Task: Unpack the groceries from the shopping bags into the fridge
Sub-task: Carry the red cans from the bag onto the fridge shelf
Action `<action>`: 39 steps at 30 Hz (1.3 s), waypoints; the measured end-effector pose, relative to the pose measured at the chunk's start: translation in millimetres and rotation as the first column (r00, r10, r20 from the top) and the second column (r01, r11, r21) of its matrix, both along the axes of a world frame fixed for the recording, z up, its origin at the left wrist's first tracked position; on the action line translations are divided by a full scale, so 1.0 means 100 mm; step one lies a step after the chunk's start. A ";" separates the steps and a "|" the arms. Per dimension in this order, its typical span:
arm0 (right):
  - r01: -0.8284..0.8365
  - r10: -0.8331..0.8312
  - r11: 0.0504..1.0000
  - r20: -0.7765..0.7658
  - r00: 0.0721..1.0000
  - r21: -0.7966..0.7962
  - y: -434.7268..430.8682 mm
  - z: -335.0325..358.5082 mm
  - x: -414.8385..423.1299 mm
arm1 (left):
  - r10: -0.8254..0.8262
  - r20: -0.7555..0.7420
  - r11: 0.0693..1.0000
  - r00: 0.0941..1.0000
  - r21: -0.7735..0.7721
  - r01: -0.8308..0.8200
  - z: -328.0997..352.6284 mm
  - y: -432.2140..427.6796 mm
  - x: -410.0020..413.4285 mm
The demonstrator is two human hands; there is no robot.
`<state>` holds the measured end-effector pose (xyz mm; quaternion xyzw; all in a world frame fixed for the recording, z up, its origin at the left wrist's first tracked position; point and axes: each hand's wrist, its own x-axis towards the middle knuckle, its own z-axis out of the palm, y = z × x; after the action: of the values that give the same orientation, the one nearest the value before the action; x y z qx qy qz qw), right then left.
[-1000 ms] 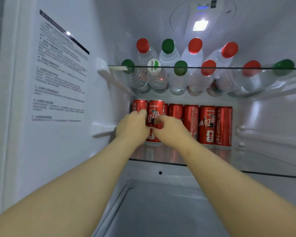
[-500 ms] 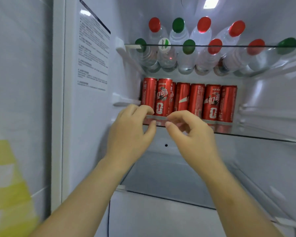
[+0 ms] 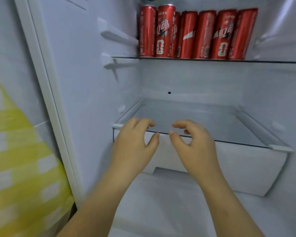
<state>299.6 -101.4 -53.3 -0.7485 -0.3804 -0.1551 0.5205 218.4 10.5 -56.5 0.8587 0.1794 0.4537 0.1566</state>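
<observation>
Several tall red cola cans (image 3: pixel 196 34) stand in a row on a glass fridge shelf (image 3: pixel 272 62) at the top of the view. My left hand (image 3: pixel 135 146) and my right hand (image 3: pixel 193 147) hover side by side in front of the lower glass shelf (image 3: pixel 229 141), well below the cans. Both hands hold nothing, with fingers loosely curled and thumbs pointing toward each other. Neither hand touches a can.
Under the lower shelf sits a white drawer (image 3: pixel 246 170). The fridge's left inner wall (image 3: pixel 85 100) has moulded shelf rails. A yellow and white patterned surface (image 3: pixel 15 159) lies outside the fridge at the left.
Both hands let go of the front cans and drew back and down from the can shelf to the lower shelf's edge. The view tilted down, so the water bottles left the frame.
</observation>
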 end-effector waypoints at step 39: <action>0.916 -0.933 0.173 -0.358 0.035 -0.363 -2.46 -1.52 -2.93 | -0.879 -0.473 0.011 -0.060 -0.145 0.989 -1.21 -2.62 -0.96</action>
<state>6.3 -347.2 -205.1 -0.8322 0.3423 -0.2426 0.3625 122.7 -251.1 -177.1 0.8246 -0.4944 0.0270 0.2738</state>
